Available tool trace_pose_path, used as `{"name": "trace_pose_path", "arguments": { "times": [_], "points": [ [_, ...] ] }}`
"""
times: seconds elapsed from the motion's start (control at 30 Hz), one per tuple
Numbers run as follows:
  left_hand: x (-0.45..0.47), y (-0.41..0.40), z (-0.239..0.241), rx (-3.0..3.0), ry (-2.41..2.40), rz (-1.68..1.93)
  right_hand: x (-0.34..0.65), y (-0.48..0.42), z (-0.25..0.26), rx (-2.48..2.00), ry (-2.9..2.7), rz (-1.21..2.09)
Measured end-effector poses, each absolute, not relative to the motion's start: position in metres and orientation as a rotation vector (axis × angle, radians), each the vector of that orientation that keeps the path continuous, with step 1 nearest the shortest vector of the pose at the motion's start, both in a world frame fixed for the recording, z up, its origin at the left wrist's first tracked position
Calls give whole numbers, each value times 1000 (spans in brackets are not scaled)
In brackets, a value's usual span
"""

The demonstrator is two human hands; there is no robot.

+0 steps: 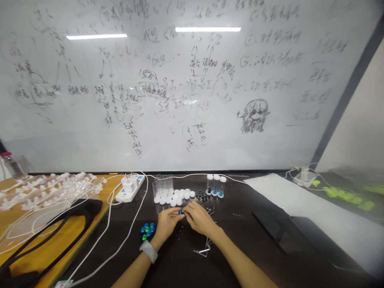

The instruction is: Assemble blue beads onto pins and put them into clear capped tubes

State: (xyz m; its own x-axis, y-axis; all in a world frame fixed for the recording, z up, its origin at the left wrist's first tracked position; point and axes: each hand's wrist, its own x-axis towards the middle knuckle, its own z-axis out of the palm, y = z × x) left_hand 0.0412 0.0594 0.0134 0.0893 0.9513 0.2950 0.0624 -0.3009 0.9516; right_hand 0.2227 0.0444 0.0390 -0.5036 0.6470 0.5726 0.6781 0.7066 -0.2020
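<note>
My left hand pinches a small blue round piece. My right hand meets it from the other side with closed fingertips; what they grip is too small to make out. Left of my hands lies a cluster of shiny blue and green round pieces. Thin silver rods are scattered beside and under my right forearm. Behind the hands sit several white caps and a group of black small parts.
Clear tubes stand behind the caps. Three capped tubes with small pieces inside stand to the right. A power strip with white cables is at the left. Dark flat devices and white paper lie right. A whiteboard rises behind.
</note>
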Motion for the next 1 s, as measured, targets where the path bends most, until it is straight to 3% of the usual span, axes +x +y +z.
{"name": "trace_pose_path", "arguments": {
  "times": [0.43,0.73,1.0],
  "points": [
    [41,61,13,1504,1056,1326,219,45,39,-1098,-2187,-34],
    [39,65,10,1488,1083,1348,219,50,37,-1236,-1985,140],
    [37,64,13,1472,1130,1384,217,50,41,-1195,-1853,484]
  ]
}}
